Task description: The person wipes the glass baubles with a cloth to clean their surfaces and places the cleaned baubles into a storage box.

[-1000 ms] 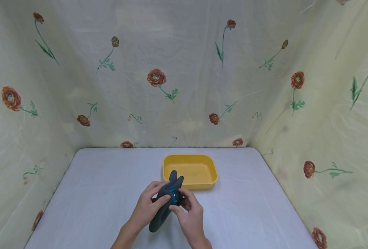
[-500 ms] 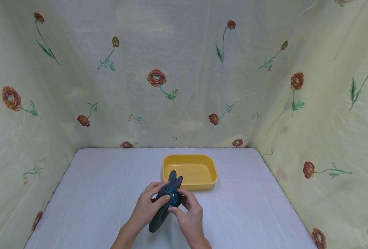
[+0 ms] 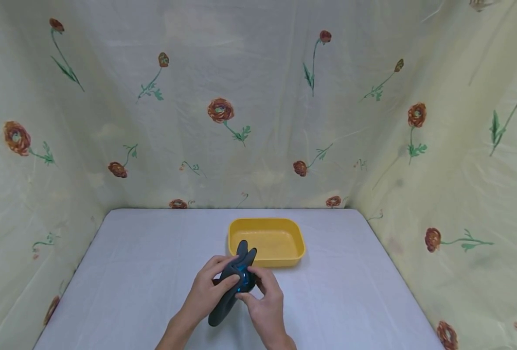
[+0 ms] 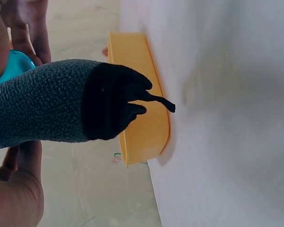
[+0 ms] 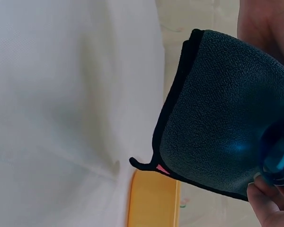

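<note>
A dark grey cloth (image 3: 224, 307) with black edging and a hanging loop is gathered in my left hand (image 3: 203, 291), above the table in front of the basin. It wraps partly round a shiny, see-through blue object (image 3: 245, 280), rounded in shape; the cloth and fingers hide the rest, so its kind stays unclear. My left thumb lies over the cloth beside it. My right hand (image 3: 264, 306) holds the blue object from the right between thumb and fingers. The right wrist view shows the cloth (image 5: 217, 113) spread wide, with fingertips on the blue object (image 5: 277, 161).
Just beyond the hands a yellow plastic basin (image 3: 258, 262) stands on the white-covered table (image 3: 350, 291). Flower-printed sheeting (image 3: 267, 121) hangs at the back and both sides.
My right hand has shifted very slightly to the left on the blue object. The left hand and the cloth hold nearly still; the basin has not moved.
</note>
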Demonstrator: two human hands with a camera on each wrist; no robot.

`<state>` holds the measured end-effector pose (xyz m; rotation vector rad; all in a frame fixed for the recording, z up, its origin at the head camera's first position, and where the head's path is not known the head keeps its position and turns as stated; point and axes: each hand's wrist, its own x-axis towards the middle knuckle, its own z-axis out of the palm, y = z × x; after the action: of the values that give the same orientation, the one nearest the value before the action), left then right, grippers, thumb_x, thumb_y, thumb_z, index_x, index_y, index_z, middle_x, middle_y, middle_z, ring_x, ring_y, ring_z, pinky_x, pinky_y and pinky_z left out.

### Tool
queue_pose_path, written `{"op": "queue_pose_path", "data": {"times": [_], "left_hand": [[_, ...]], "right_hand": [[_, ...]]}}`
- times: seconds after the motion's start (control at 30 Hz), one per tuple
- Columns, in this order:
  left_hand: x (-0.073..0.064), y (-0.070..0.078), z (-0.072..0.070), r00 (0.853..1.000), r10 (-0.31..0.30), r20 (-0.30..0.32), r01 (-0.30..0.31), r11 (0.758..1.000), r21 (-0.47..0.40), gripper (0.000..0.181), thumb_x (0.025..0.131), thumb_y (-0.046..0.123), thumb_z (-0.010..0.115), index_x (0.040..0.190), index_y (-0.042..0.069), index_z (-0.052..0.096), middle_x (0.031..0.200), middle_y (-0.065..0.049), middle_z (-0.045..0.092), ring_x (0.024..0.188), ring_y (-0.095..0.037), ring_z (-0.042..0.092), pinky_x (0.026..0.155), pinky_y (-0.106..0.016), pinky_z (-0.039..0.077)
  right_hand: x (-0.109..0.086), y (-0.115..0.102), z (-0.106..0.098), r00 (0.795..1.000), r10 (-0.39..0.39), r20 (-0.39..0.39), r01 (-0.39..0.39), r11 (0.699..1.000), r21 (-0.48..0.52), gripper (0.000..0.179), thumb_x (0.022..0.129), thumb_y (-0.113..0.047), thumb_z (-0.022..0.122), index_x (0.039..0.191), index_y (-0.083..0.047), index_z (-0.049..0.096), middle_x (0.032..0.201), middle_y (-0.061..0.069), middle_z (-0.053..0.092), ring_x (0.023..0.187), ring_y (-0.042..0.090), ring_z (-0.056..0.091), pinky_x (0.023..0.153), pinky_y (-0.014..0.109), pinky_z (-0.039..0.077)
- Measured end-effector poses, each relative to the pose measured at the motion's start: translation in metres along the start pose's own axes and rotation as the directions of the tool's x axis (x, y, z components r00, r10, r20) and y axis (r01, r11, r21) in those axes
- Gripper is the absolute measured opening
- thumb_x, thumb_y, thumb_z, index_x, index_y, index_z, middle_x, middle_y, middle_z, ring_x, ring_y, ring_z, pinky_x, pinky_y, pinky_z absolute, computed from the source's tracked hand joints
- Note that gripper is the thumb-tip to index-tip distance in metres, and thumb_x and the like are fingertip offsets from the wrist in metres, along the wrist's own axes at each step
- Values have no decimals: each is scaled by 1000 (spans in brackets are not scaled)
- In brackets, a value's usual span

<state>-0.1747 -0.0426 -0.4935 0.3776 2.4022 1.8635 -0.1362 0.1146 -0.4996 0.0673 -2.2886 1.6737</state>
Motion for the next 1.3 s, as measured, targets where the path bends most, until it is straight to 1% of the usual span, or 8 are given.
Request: {"op": "queue_pose_path", "data": {"times": [0.23,0.43,0.53,0.7,0.83,0.97,1.2,1.3], "left_hand": [[0,1,0,1000,3,14,-3,1000,10,47,90,52,66,134,37,60,126,5,55,113,-20,57,86,-23,58],[0,2,-1,1000,12,16,-12,1000,14,47,90,52,66,134,38,59,127,5,55,111,-19,59,86,-22,58],[-1,2,-1,1000,15,10,-16,1000,22,48,89,51,67,135,37,59,127,4,55,110,-19,59,85,-22,58],[-1,2,0,1000,21,2,-21,999,28,47,90,45,69,134,34,61,126,2,56,109,-19,59,84,-21,58],[-2,4,-1,1000,29,4,-29,999,18,45,90,40,71,134,33,61,127,2,56,108,-19,58,82,-19,56],[-3,6,-1,999,31,8,-31,999,8,45,90,39,71,134,33,61,128,2,55,109,-19,58,82,-19,57],[-3,6,-1,1000,26,6,-26,1000,11,45,89,41,71,133,34,61,128,2,55,110,-19,59,83,-22,58],[-2,4,-1,1000,22,3,-22,1000,18,45,89,42,71,132,35,62,127,3,55,109,-19,58,83,-21,58]], "right_hand": [[-2,-1,0,1000,-16,-8,16,999,-36,54,75,-2,82,122,-22,63,117,-8,60,115,10,59,102,28,52],[0,0,0,999,-33,-9,33,999,-7,55,75,0,82,124,-18,63,118,-5,61,116,13,62,101,29,53],[0,1,0,1000,-24,-3,24,1000,11,56,76,1,81,125,-17,62,120,-5,62,115,14,63,100,29,53],[0,4,0,1000,-2,8,1,1000,22,56,78,0,80,128,-15,59,126,-4,62,116,16,63,98,27,55],[0,5,-1,1000,-6,15,6,1000,23,55,81,-2,78,130,-14,58,130,0,62,117,20,64,96,28,56],[1,6,-1,1000,-8,22,7,999,47,54,82,-3,77,131,-12,57,132,3,63,117,22,64,96,28,56],[0,4,-1,997,56,48,-59,996,64,51,86,-6,74,133,-12,55,132,2,62,114,20,62,97,27,56],[-1,3,-1,996,69,55,-73,995,72,51,87,-8,73,134,-12,54,132,2,61,114,20,61,98,26,55]]}}
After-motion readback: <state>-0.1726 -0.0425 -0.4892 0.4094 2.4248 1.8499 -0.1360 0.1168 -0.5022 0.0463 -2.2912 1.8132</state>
